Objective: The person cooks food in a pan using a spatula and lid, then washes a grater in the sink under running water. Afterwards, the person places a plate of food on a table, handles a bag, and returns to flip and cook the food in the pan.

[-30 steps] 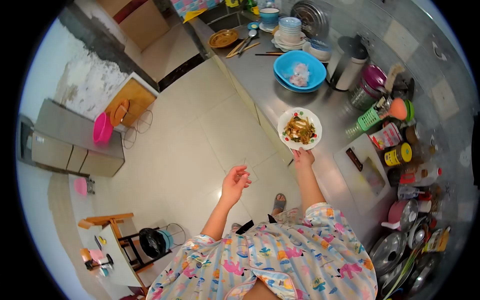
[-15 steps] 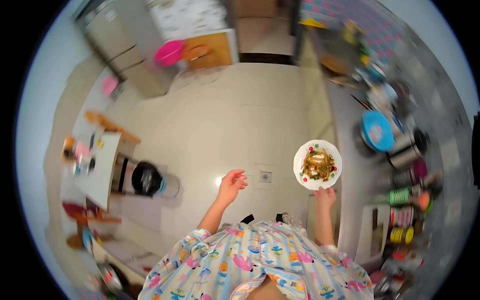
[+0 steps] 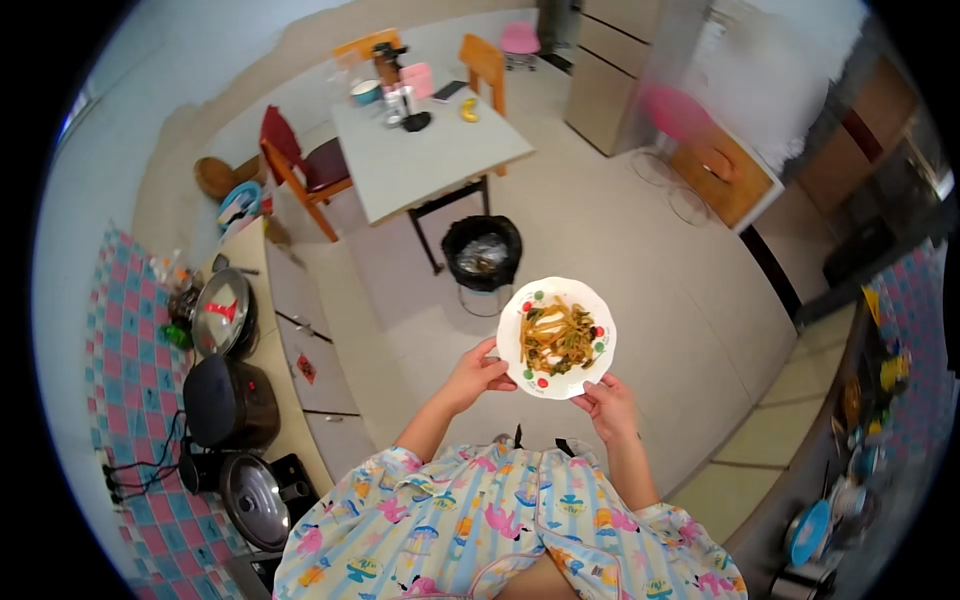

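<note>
A white scalloped plate [image 3: 508, 325] with red and green dots on its rim is held out in front of my body. Cooked food in brown and green strips [image 3: 560, 340] lies in its middle. My left hand [image 3: 478, 374] grips the plate's lower left rim. On the lower right rim, my right hand [image 3: 608, 405] is closed with the thumb on top. The plate looks about level. Fingers under the plate are hidden.
Ahead stands a white table [image 3: 430, 160] with bananas [image 3: 469, 110], a phone [image 3: 450, 91] and chairs around it. A black-lined bin [image 3: 482, 250] is on the floor before it. Counters with cookware [image 3: 232, 402] run left and right.
My view has turned left, toward the table. My left hand, which was free beside the plate, now grips its rim. My right hand keeps its hold.
</note>
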A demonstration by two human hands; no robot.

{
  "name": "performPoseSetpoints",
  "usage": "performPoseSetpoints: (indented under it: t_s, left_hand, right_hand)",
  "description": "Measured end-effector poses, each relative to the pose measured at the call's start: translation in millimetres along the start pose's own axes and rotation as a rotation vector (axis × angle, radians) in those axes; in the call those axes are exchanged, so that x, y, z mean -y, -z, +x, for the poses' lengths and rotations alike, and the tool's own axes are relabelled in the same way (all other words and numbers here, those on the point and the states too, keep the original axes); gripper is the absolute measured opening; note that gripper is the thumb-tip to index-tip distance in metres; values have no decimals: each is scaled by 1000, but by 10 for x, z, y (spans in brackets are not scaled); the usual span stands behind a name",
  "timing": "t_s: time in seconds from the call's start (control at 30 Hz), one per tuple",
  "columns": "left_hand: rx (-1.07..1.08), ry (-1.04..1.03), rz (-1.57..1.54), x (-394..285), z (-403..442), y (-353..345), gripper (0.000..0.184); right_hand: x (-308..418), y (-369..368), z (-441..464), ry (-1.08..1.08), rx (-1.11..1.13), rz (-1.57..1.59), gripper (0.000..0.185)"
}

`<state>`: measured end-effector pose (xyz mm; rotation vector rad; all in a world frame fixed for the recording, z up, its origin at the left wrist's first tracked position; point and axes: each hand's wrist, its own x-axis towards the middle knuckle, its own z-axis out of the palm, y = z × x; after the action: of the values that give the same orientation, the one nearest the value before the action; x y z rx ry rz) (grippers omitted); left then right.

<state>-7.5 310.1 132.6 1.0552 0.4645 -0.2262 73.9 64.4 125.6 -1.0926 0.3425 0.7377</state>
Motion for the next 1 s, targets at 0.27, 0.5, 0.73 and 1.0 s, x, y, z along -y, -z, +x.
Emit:
performPoseSetpoints:
  t_s: [0.27, 0.5, 0.73, 1.0]
  left_hand:
    - [-310, -157, -224, -306, -566, 1640, 51]
    - [-562, -206, -246, -1057, -203, 2736, 50]
    - [-792, -268, -274, -1765, -454, 4092, 52]
    - [-876, -359, -376, -1976, -514, 5537, 48]
  right_hand:
    - [-670, -1778, 795, -146, 189, -322, 28]
    - [-854, -3105, 2136, -270, 423, -372, 30]
    - [-1358, -4920, 2766, -361, 569, -416, 34]
    - [-2069, -6229, 3276, -283, 615, -677, 31]
